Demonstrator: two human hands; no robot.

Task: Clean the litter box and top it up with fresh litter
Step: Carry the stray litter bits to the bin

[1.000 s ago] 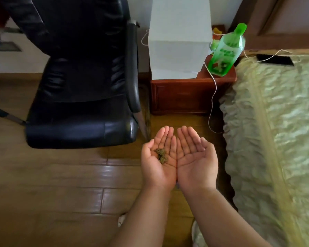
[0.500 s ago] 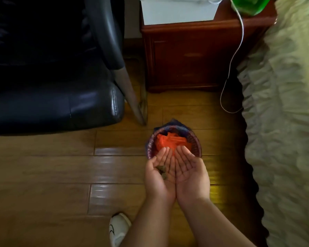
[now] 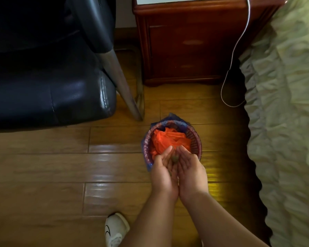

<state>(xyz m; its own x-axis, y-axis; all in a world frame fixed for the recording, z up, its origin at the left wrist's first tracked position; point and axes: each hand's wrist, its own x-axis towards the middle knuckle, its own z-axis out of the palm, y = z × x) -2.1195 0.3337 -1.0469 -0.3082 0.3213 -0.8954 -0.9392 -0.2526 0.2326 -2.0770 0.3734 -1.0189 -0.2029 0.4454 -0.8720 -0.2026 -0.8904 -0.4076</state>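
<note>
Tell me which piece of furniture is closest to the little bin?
The black chair: its metal leg lands just behind the bin. The wooden nightstand stands farther back, the bed off right.

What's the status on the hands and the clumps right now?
Left hand and right hand cupped together, fingers straight, tipped over the bin. Litter clumps between the palms at the fingertips. Orange bag in the bin below; nothing in the way.
</note>
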